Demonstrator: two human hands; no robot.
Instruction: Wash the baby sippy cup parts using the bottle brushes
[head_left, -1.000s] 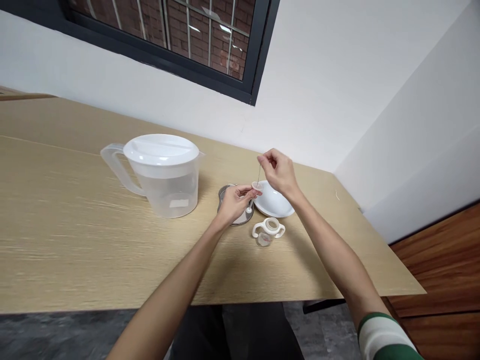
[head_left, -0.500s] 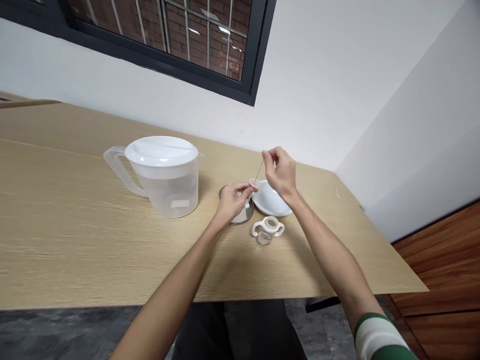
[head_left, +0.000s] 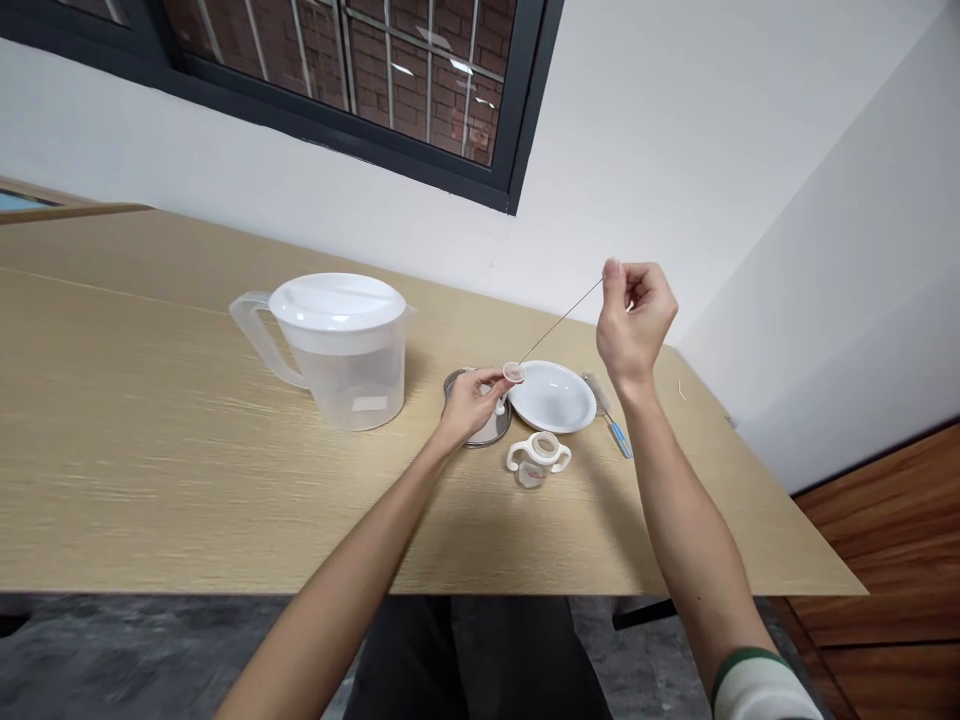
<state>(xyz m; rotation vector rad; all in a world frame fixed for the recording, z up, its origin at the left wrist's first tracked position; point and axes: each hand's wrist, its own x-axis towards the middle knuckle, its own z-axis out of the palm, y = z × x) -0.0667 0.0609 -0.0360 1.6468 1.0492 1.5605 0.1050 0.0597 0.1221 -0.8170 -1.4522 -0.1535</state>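
Note:
My left hand [head_left: 472,408] is closed on a small translucent round cap-like piece [head_left: 514,372], with a white part hanging below it. My right hand [head_left: 637,315] is raised to the right and pinches a thin dark wire [head_left: 562,320]. The wire runs slanting down to the round piece; I cannot make out whether its lower end is inside. Below my hands a baby bottle [head_left: 532,472] with two white handles stands upright, its top uncovered. Behind my left hand is a round metal-rimmed tray [head_left: 491,432], partly hidden. A white bowl [head_left: 555,397] sits right beside it.
A clear plastic pitcher [head_left: 349,380] with a white lid stands on the left of the wooden table [head_left: 187,450]. To the bowl's right lies a brush with a blue handle [head_left: 619,438]. A thin white strip [head_left: 681,390] lies near the right edge. Wall and window rise behind.
My right hand has moved up and right, drawing more of the wire out from the round piece. My left hand has stayed nearly in place. The blue-handled brush has come into view.

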